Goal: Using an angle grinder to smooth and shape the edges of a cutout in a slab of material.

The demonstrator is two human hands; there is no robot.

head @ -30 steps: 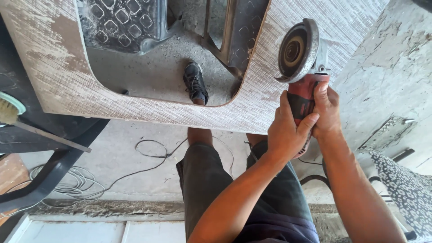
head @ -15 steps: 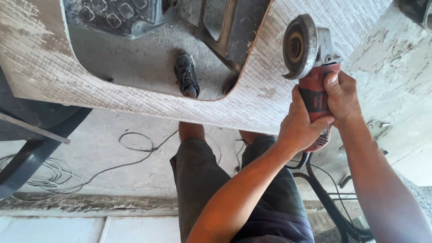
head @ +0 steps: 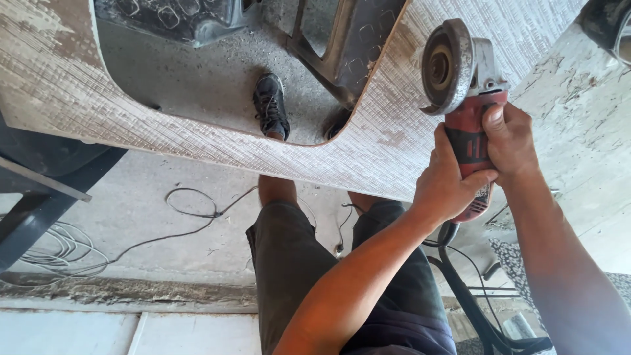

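Both hands grip a red grinder [head: 470, 125] over a pale, cross-scored slab [head: 368, 141], seen from the worker's own head looking down. The left hand [head: 447, 181] is wrapped tight around the lower part of the grinder's body, thumb up along its side; the right hand [head: 509, 141] is clamped on the same body from the far side, thumb pressed near the top. The grinder's grey guard and disc [head: 444, 66] stand above both hands, just over the slab's right part; whether the disc touches the surface cannot be told.

The slab runs across the upper frame and has a large rounded cut-out [head: 217, 85] left of the grinder. Through that opening show the gritty concrete floor [head: 197, 79], a dark metal frame [head: 355, 46] and the worker's black shoe [head: 271, 105]. Below the slab's near edge are the worker's bare shins and dark shorts [head: 296, 263].

On the floor left of the legs lies a thin cable [head: 190, 210] in loose loops, well apart from the grinder. A dark bench end [head: 39, 197] juts in under the slab's left side. A black cord [head: 460, 276] drops from the grinder's tail, below the hands. White tiles [head: 98, 332] line the bottom left corner.
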